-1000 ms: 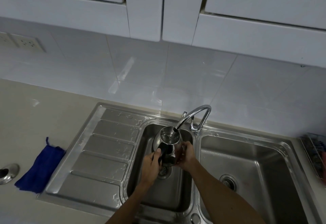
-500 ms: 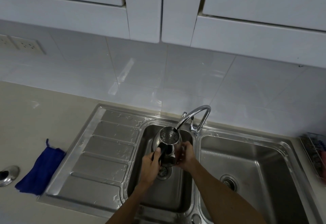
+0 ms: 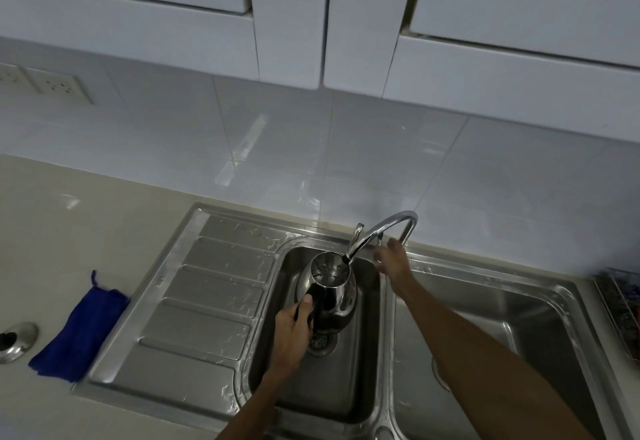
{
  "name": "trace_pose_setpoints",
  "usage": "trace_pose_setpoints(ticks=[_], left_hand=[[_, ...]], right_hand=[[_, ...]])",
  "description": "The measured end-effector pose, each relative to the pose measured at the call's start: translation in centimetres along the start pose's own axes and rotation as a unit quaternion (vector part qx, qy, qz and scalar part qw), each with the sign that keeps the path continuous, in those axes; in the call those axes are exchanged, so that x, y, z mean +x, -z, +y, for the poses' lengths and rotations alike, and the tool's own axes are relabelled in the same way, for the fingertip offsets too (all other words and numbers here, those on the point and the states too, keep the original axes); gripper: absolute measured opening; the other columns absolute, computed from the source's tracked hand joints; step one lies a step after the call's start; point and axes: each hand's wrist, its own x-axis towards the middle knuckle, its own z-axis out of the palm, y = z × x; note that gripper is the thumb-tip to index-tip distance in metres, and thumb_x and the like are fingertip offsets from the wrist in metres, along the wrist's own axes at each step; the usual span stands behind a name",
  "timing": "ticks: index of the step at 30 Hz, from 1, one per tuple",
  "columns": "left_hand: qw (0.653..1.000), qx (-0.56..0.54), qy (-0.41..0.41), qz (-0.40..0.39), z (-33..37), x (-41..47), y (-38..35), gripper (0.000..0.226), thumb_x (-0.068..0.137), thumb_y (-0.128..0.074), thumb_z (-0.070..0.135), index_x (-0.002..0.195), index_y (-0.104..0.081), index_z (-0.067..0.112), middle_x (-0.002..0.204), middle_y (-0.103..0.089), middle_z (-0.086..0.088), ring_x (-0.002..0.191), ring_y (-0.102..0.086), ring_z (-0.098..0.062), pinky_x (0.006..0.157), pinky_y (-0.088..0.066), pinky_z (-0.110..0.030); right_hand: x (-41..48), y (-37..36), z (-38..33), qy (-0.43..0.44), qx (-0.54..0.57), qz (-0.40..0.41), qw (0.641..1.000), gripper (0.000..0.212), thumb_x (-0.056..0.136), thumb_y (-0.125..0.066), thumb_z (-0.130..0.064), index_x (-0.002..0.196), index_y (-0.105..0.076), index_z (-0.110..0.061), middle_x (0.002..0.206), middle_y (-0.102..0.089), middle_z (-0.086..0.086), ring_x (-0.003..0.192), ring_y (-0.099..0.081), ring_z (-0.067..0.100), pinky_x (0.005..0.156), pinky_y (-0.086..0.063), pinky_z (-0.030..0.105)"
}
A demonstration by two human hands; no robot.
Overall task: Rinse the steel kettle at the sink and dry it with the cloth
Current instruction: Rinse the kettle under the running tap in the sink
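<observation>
Rounded steel kettle [image 3: 334,296] held upright in the left stainless sink basin [image 3: 346,387], mouth up under the curved chrome tap [image 3: 388,220]; left hand [image 3: 292,332] grips its handle, blurred right hand [image 3: 389,258] loose-fingered, empty.

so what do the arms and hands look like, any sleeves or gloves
Left hand and right hand are bare, no gloves; no ring, watch or band shows. Both forearms are bare too, no sleeve in view.

Place: home kitchen | Centre: steel double sink [image 3: 519,329] with ribbed drainboard [image 3: 207,301], curved tap [image 3: 384,223] | Top: white wall cupboards [image 3: 138,24] | Wall: white tiles [image 3: 346,145], sockets [image 3: 57,85] upper left | Left: beige bench [image 3: 69,232]
</observation>
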Motion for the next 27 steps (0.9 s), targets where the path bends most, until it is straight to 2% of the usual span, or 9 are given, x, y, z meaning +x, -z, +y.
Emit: trace_pose_setpoints(ticks=[3, 6, 8, 10, 12, 19, 22, 25, 27], left_hand=[[1.000, 0.003, 0.002, -0.005, 0.0, 0.2, -0.1, 0.050, 0.083, -0.053, 0.058, 0.049, -0.045, 0.023, 0.050, -0.040, -0.003, 0.047, -0.037, -0.016, 0.049, -0.030, -0.028], [1.000, 0.008, 0.008, -0.010, 0.0, 0.3, -0.1, 0.050, 0.086, -0.055, 0.055, 0.053, -0.047, 0.018, 0.050, -0.041, -0.004, 0.047, -0.039, -0.016, 0.048, -0.032, -0.027], [1.000, 0.016, 0.007, -0.011, -0.2, 0.4, 0.0, 0.050, 0.096, -0.057, 0.041, 0.053, -0.047, 0.017, 0.048, -0.042, -0.002, 0.045, -0.039, -0.014, 0.048, -0.032, -0.028], [1.000, 0.024, 0.007, -0.005, -0.1, 0.7, 0.2, 0.050, 0.100, -0.055, 0.027, 0.052, -0.047, 0.017, 0.047, -0.042, 0.000, 0.044, -0.038, -0.013, 0.048, -0.032, -0.027], [0.999, 0.031, 0.007, -0.006, -0.1, 0.9, 0.3, 0.051, 0.100, -0.054, 0.023, 0.050, -0.046, 0.018, 0.046, -0.041, 0.001, 0.043, -0.039, -0.011, 0.047, -0.032, -0.027], [1.000, 0.027, 0.004, -0.006, -0.1, 1.0, 0.0, 0.057, 0.102, -0.053, 0.021, 0.046, -0.044, 0.024, 0.045, -0.041, 0.005, 0.043, -0.038, -0.009, 0.047, -0.032, -0.025], [1.000, 0.028, 0.005, -0.008, -0.1, 1.1, -0.2, 0.055, 0.101, -0.054, 0.028, 0.047, -0.044, 0.024, 0.046, -0.041, 0.003, 0.045, -0.038, -0.013, 0.049, -0.032, -0.027], [1.000, 0.023, 0.010, -0.013, 0.0, 1.1, -0.3, 0.053, 0.100, -0.054, 0.031, 0.048, -0.044, 0.024, 0.048, -0.039, 0.000, 0.046, -0.036, -0.015, 0.049, -0.029, -0.029], [1.000, 0.020, 0.012, -0.018, 0.1, 1.0, -0.6, 0.054, 0.101, -0.054, 0.029, 0.048, -0.044, 0.025, 0.049, -0.040, 0.000, 0.047, -0.037, -0.015, 0.051, -0.030, -0.031]], right_hand=[[0.0, 0.0, -2.1, -0.008, 0.021, -0.038, 0.999, 0.040, 0.087, -0.055, -0.003, 0.125, -0.046, -0.010, 0.115, -0.057, 0.009, 0.091, -0.061, 0.021, 0.067, -0.050, 0.033], [0.0, -0.1, -3.5, -0.014, 0.046, -0.063, 0.997, 0.042, 0.090, -0.053, 0.001, 0.129, -0.046, -0.013, 0.108, -0.062, 0.009, 0.078, -0.064, 0.013, 0.056, -0.053, 0.025], [-0.3, -0.2, -4.1, -0.019, 0.048, -0.075, 0.996, 0.033, 0.092, -0.052, 0.000, 0.122, -0.051, -0.013, 0.096, -0.064, 0.005, 0.075, -0.064, 0.012, 0.050, -0.052, 0.022], [-0.2, -0.2, -4.3, -0.026, 0.043, -0.085, 0.995, 0.021, 0.094, -0.050, -0.003, 0.111, -0.056, -0.013, 0.091, -0.064, 0.004, 0.077, -0.062, 0.013, 0.057, -0.050, 0.023], [0.2, -0.3, -4.4, -0.034, 0.035, -0.092, 0.995, 0.019, 0.094, -0.049, -0.005, 0.109, -0.059, -0.011, 0.090, -0.065, 0.006, 0.076, -0.060, 0.015, 0.063, -0.044, 0.026], [-0.2, 0.3, -4.1, -0.029, 0.027, -0.079, 0.996, 0.034, 0.092, -0.049, 0.005, 0.122, -0.053, -0.011, 0.079, -0.062, 0.002, 0.062, -0.059, 0.007, 0.047, -0.045, 0.018], [0.0, 0.5, -3.6, -0.028, 0.027, -0.074, 0.996, 0.040, 0.090, -0.054, 0.003, 0.127, -0.052, -0.011, 0.076, -0.062, 0.001, 0.062, -0.056, 0.011, 0.055, -0.040, 0.023], [0.1, 0.7, -3.1, -0.033, 0.020, -0.071, 0.997, 0.047, 0.086, -0.055, 0.001, 0.130, -0.052, -0.014, 0.080, -0.062, 0.004, 0.069, -0.057, 0.015, 0.055, -0.040, 0.024], [0.0, 0.8, -2.8, -0.034, 0.016, -0.072, 0.997, 0.049, 0.085, -0.056, -0.002, 0.131, -0.052, -0.017, 0.082, -0.062, 0.004, 0.063, -0.056, 0.012, 0.053, -0.041, 0.023]])
